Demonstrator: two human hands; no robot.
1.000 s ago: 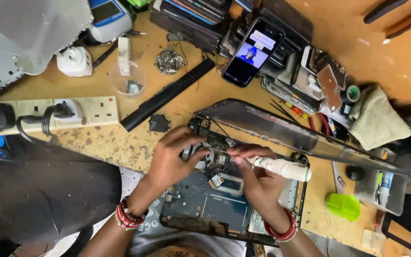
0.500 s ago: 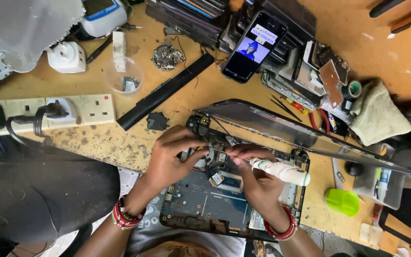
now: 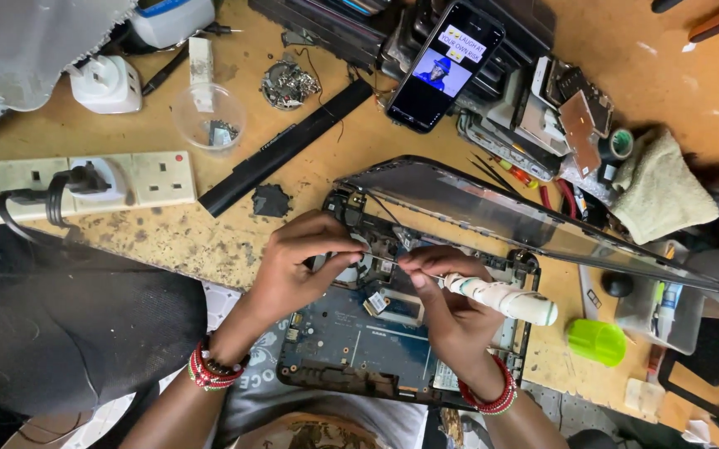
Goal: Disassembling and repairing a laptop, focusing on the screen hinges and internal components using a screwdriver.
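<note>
An opened laptop base with a blue circuit board lies at the near table edge, its lid tilted open behind it. My right hand grips a white-handled screwdriver, its thin shaft pointing left into the board's upper part. My left hand rests on the base beside the round fan, fingers pinched near the screwdriver tip. What sits under the fingertips is hidden.
A white power strip with plugs lies at the left. A long black battery bar, a clear cup, a lit phone, a beige cloth and a green cap surround the laptop.
Both hands stay on the laptop base with only slight shifts. The view has tilted a little, so the table's far items sit higher in the picture.
</note>
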